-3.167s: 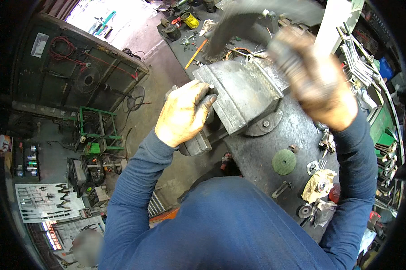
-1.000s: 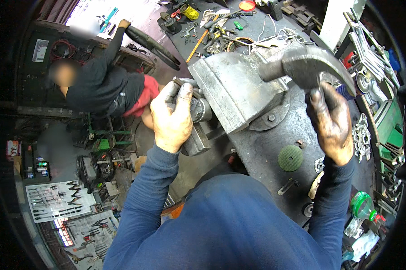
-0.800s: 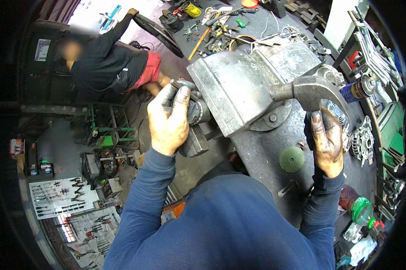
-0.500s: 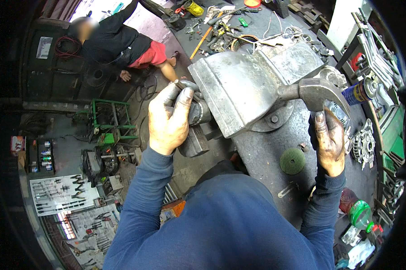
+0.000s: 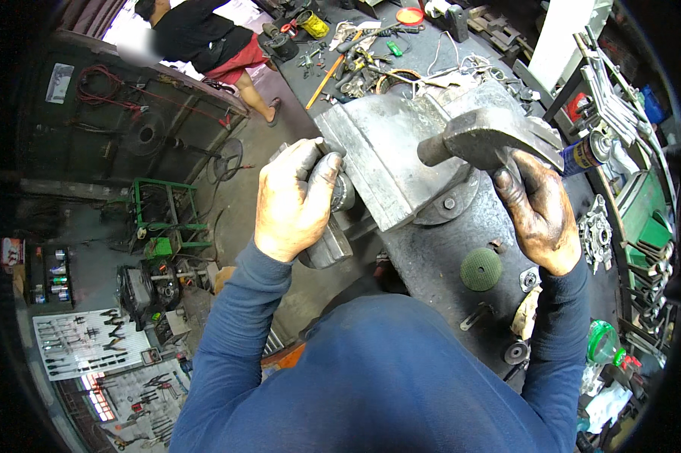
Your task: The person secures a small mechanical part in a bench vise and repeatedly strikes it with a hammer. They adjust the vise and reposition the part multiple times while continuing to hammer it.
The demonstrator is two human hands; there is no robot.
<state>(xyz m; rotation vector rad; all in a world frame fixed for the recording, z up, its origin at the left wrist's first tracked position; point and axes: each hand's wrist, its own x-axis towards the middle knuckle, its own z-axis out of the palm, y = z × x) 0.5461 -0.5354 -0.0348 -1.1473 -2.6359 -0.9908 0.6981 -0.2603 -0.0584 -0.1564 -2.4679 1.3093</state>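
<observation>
My left hand (image 5: 289, 208) is closed on a short metal bar (image 5: 313, 153) beside the front jaw of the grey bench vise (image 5: 377, 155). Below its fingers, a dark cylindrical metal part (image 5: 343, 195) sits partly hidden at the jaw. My right hand (image 5: 543, 215) grips a hammer (image 5: 480, 136) by its handle, which is mostly hidden in the fingers. The hammer head is raised in front of the right part of the vise, its round face pointing left.
The dark workbench (image 5: 431, 272) holds a green disc (image 5: 481, 269), scattered tools (image 5: 359, 64), a spray can (image 5: 587, 153), a cast part (image 5: 595, 230) and a green-capped bottle (image 5: 603, 343). A co-worker (image 5: 197, 41) stands upper left. A green metal frame (image 5: 171, 211) stands left.
My right hand has lifted the hammer up and left from half a second ago. My left hand has shifted slightly right. The co-worker has moved toward the bright doorway.
</observation>
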